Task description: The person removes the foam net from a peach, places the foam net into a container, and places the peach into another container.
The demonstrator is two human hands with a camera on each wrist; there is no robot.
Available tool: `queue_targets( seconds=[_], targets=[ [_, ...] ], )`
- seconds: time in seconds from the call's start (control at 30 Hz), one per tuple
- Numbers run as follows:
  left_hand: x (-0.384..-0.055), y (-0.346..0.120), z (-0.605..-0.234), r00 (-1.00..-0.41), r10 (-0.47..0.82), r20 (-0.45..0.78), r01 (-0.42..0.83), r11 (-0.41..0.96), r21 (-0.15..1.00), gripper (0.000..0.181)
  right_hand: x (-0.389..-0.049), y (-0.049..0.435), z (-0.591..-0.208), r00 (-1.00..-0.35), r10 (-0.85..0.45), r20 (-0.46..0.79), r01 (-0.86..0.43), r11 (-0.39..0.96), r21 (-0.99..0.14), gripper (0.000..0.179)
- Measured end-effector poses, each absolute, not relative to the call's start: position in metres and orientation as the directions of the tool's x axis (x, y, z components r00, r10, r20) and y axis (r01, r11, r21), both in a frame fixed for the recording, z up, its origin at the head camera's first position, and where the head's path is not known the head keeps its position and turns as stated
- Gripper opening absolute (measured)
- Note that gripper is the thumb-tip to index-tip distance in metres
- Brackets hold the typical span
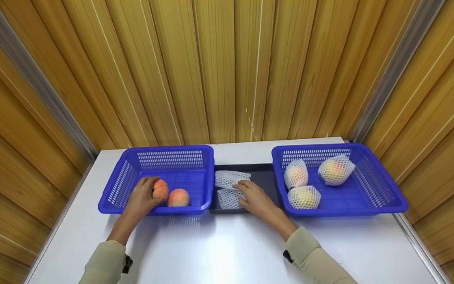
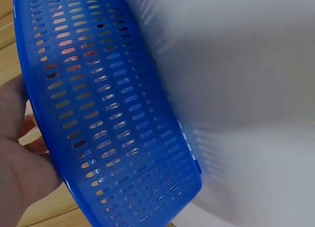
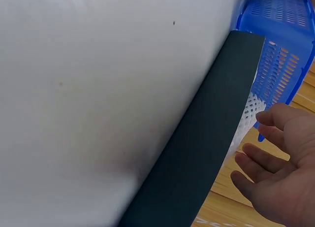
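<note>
In the head view my left hand (image 1: 142,196) reaches into the left blue basket (image 1: 110,197), its fingers and thumb round a reddish peach (image 1: 160,191). A second peach (image 1: 178,197) lies just right of it. From the left wrist, the basket's slotted wall hides most of what the left hand (image 2: 22,158) holds. Over the black tray (image 1: 264,185) hangs my right hand (image 1: 256,197), fingers loosely bent near two white foam net sleeves (image 1: 231,179). The right wrist view shows the fingers (image 3: 261,160) spread apart, beside the white netting (image 3: 251,111).
To the right of the tray stands another blue basket (image 1: 373,209) with three net-wrapped fruits (image 1: 305,197). Both baskets and the tray sit in a row on a white table (image 1: 227,252). Wood-patterned panels (image 1: 219,71) rise behind and on both sides.
</note>
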State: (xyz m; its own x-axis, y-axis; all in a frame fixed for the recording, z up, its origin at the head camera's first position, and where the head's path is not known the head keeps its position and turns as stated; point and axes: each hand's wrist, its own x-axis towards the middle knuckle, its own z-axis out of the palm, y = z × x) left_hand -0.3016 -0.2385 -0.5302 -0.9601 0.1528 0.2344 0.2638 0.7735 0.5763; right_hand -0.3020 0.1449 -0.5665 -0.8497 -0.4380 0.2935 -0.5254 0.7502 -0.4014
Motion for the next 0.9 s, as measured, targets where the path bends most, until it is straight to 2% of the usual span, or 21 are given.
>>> queue_targets(
  seconds=[0.13, 0.23, 0.47, 0.73, 0.9],
  targets=[
    [-0.305, -0.24, -0.528, -0.966, 0.183, 0.184, 0.256, 0.79, 0.557, 0.062, -0.295, 0.147, -0.566, -0.863, -0.434, 0.259, -0.505, 0.758, -0.413, 0.039],
    [-0.309, -0.242, -0.526, -0.968, 0.191, 0.16, 0.248, 0.804, 0.541, 0.063, -0.291, 0.149, -0.565, -0.848, -0.454, 0.274, -0.53, 0.747, -0.402, 0.039],
    [-0.316, -0.241, -0.525, -0.98, 0.2, 0.023, 0.183, 0.84, 0.511, 0.064, -0.282, 0.155, -0.559, -0.838, -0.466, 0.282, -0.545, 0.731, -0.412, 0.042],
    [-0.324, -0.236, -0.527, -0.961, 0.275, 0.002, 0.242, 0.841, 0.484, 0.064, -0.275, 0.156, -0.553, -0.833, -0.468, 0.296, -0.553, 0.717, -0.425, 0.042],
    [-0.328, -0.231, -0.527, -0.938, 0.342, -0.061, 0.272, 0.833, 0.482, 0.063, -0.275, 0.156, -0.549, -0.838, -0.467, 0.283, -0.546, 0.713, -0.44, 0.042]
  ],
)
